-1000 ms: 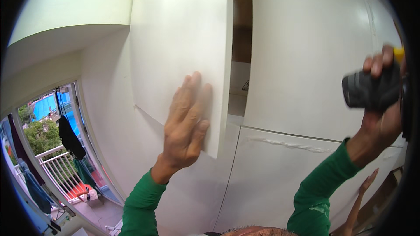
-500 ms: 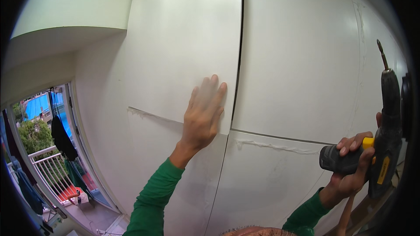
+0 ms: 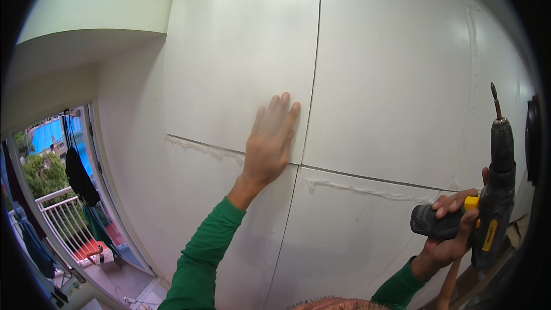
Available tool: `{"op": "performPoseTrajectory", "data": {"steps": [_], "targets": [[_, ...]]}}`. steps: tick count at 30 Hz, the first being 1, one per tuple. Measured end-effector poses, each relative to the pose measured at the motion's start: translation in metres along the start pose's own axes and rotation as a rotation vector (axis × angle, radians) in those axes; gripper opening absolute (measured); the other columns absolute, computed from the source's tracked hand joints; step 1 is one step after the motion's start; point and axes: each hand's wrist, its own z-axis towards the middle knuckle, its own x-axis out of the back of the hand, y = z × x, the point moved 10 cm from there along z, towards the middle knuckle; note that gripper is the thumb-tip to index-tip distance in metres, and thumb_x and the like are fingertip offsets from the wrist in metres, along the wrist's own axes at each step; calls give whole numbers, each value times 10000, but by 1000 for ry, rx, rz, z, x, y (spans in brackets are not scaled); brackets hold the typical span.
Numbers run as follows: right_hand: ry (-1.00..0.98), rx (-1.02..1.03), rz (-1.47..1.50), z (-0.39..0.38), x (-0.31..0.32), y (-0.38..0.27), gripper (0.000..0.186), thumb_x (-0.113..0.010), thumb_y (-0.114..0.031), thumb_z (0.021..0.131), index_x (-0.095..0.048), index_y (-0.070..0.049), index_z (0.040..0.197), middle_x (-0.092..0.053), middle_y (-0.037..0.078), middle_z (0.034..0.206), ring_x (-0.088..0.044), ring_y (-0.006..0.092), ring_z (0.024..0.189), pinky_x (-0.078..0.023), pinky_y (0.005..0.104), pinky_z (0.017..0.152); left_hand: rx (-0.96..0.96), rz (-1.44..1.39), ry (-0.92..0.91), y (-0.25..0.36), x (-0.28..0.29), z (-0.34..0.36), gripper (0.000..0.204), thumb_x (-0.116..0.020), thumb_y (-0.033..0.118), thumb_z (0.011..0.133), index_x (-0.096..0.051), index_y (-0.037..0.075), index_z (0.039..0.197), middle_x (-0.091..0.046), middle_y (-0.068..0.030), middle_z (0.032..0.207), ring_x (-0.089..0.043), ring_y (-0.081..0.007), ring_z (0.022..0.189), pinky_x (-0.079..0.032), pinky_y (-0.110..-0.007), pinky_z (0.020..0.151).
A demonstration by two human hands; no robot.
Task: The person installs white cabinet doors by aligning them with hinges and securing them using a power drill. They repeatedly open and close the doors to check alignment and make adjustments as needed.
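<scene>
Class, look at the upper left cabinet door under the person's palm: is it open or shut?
Shut. The upper left cabinet door lies flush with its neighbour, only a thin seam between; the left hand presses it flat.

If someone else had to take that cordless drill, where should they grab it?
By the grey body of the cordless drill below the chuck, coming from the side. The bit points up, and the right hand already wraps the handle.
</scene>
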Motion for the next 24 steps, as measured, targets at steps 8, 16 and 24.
{"op": "performPoseTrajectory", "data": {"steps": [8,16,24], "targets": [[-104,-80,30,1,-3,2,761,-623,-350,1153,-259,37,1697,-574,70,941,-583,148,746,-543,372,788,28,50,72,3,11,-8,613,-640,18,1036,-592,172,1627,-438,-122,1768,-361,-350,1657,-248,-557,1360],[-131,-230,41,4,9,22,742,-618,-359,1153,-280,28,1689,-581,74,961,-572,166,823,-494,432,881,61,-38,227,-15,33,-25,572,-751,165,1020,-642,191,1581,-492,-129,1728,-408,-393,1622,-300,-606,1318],[-134,-306,48,1,4,30,735,-623,-377,1149,-305,29,1673,-584,87,958,-572,177,820,-507,439,876,21,152,141,-6,4,-28,699,-760,548,1001,-592,267,1619,-429,-164,1762,-413,-364,1623,-289,-546,1345]]}}
